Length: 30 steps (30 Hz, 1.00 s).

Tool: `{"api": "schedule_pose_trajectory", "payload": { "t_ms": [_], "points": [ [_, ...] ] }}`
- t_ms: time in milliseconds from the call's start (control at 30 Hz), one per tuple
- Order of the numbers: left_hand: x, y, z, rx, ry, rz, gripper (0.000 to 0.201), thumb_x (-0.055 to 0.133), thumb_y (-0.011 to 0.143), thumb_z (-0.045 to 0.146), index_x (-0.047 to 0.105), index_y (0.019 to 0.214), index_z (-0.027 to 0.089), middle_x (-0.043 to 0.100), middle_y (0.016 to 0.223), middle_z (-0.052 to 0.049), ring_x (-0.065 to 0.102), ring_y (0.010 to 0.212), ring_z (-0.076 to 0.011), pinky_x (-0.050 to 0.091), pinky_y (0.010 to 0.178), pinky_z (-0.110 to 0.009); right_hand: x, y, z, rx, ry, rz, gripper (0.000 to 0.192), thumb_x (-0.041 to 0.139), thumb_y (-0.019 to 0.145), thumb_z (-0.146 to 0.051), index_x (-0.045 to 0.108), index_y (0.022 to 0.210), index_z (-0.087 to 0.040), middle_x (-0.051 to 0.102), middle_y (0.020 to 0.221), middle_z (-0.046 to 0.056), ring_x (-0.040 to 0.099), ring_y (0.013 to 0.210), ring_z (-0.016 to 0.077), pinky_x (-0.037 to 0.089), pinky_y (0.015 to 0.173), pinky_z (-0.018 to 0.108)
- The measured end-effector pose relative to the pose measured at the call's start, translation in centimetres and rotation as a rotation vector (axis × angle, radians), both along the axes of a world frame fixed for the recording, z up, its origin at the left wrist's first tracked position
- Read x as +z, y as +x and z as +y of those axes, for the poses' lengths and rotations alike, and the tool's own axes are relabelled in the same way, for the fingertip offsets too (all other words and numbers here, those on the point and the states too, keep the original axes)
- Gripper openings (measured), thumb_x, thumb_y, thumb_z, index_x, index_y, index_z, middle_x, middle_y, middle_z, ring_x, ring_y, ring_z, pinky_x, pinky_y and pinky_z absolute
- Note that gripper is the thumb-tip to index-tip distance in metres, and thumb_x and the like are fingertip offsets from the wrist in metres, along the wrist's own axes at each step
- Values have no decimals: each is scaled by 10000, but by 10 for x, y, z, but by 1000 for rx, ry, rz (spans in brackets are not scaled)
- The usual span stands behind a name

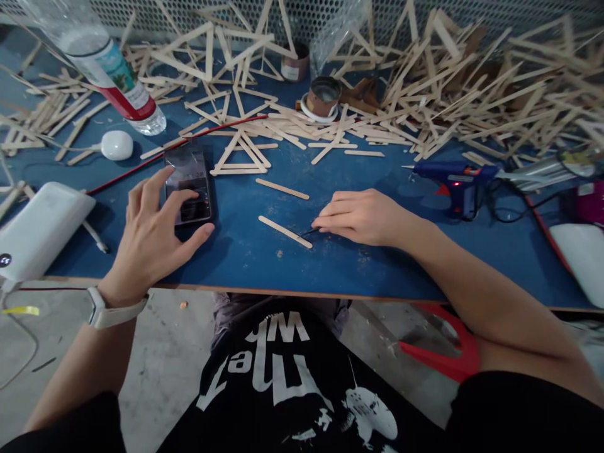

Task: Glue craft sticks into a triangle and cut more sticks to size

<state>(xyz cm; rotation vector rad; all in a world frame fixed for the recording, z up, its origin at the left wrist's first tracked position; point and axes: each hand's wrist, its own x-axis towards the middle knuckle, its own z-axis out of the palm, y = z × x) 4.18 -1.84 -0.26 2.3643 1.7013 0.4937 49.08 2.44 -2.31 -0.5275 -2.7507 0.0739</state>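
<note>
My left hand (158,223) is spread over a dark phone (189,182) lying on the blue table, its fingertips at the lit screen. My right hand (363,217) pinches a thin dark pointed tool (309,233); most of the tool is hidden by the fingers, so its exact kind is unclear. The tool's tip meets the right part of a wooden craft stick (283,231) that lies flat. Just beyond it rests a second craft stick (282,189), slanted nearly the same way. Behind these is a flat triangular frame of sticks (240,168).
A blue glue gun (455,179) with a lit red light lies at right. Heaped craft sticks (453,94) line the back. A water bottle (123,88), white power bank (42,229) and white charger (117,146) occupy the left. A cardboard cup (323,95) stands behind.
</note>
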Motion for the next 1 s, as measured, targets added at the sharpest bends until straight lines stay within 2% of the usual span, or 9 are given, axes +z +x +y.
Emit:
{"api": "schedule_pose_trajectory", "payload": {
  "t_ms": [100,167,233,300,400,533,733,933,1000],
  "points": [
    [6,1,1,-22,88,-26,633,699,1125,554,650,1679,251,381,2000,-191,363,1870,-570,353,1526,-817,-1,0,0,0,-7,-15,285,593,1304,-297,864,1341,-217,913,1218,37,738,988,191,589,778,336],
    [12,9,2,-82,143,-57,570,741,1115,462,666,1634,238,523,1905,-206,501,1801,-525,449,1494,-752,-1,0,1,10,-2,-3,286,591,1306,-296,862,1335,-210,912,1221,38,739,995,190,575,770,334],
    [18,27,7,-257,141,-113,391,725,1144,363,720,1501,204,741,1665,-200,723,1592,-431,601,1378,-649,0,-1,1,13,0,10,293,584,1310,-300,860,1325,-203,909,1217,39,740,1005,190,542,742,330],
    [20,53,18,-475,71,-113,283,662,1178,296,753,1432,208,808,1553,-159,802,1460,-347,681,1280,-537,1,-1,1,4,-15,-1,312,569,1318,-315,861,1335,-207,904,1222,45,743,1028,194,513,738,335],
    [17,93,41,-731,-16,-48,307,570,1186,255,782,1399,193,847,1446,-156,818,1398,-366,682,1243,-569,2,-4,1,4,-43,-28,354,531,1330,-334,864,1343,-216,895,1210,58,732,1053,207,493,780,348],
    [9,126,67,-955,-124,-3,327,537,1155,239,775,1378,208,878,1298,-121,858,1238,-335,716,1083,-489,1,-6,2,-3,-72,-70,337,543,1323,-329,854,1354,-202,877,1229,79,694,1048,216,421,777,356],
    [-2,124,76,-1020,-65,-92,304,566,1135,204,762,1367,197,884,1288,-123,865,1268,-338,728,1107,-496,1,-9,3,-51,-124,-107,330,552,1317,-335,867,1340,-238,865,1242,69,691,1077,222,423,775,370],
    [-12,116,75,-932,-224,-230,220,636,1191,325,796,1335,277,859,1188,-44,858,1005,-200,732,902,-319,18,-13,14,-16,-233,-159,280,637,1289,-316,909,1308,-252,860,1268,78,728,1065,220,462,878,386],
    [-14,117,75,-910,-238,-246,209,661,1171,340,813,1304,285,876,1196,-32,866,982,-186,746,928,-315,24,-15,17,-24,-306,-187,249,689,1269,-321,931,1293,-264,854,1279,87,747,1076,227,455,898,394]
  ]
}}
